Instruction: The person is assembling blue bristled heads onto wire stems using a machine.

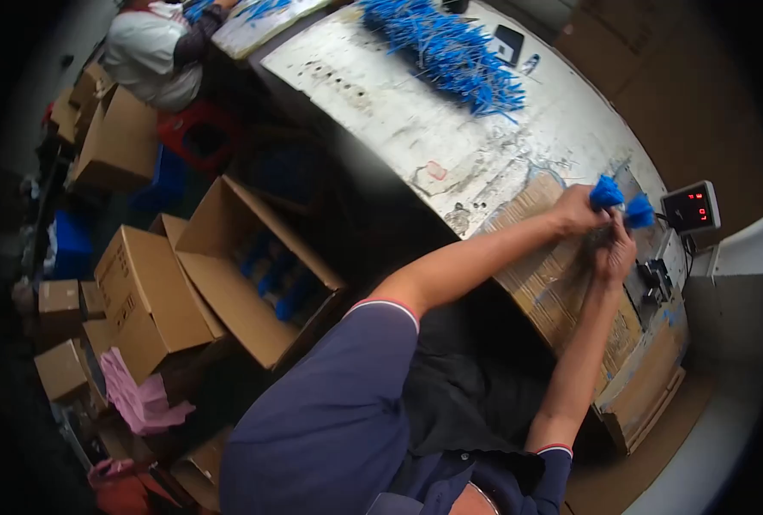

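My left hand point(577, 209) is closed around a bundle of thin blue strands point(606, 192) above the cardboard-covered right part of the table. The strands flare out at the top of the fist. Just right of it a second blue tuft point(639, 210) sticks out; whether both tufts belong to one bundle I cannot tell. My right hand point(616, 256) is below and close against the left, its fingers pinched together at the middle, between the two tufts. What exactly lies between those fingertips is hidden.
A large heap of blue strands point(446, 56) lies on the white table point(381, 120). A small red-digit display point(691, 208) stands at right, near a small black device point(654, 281). An open carton point(235, 300) at left contains blue bundles. Another person point(154, 56) sits at far left.
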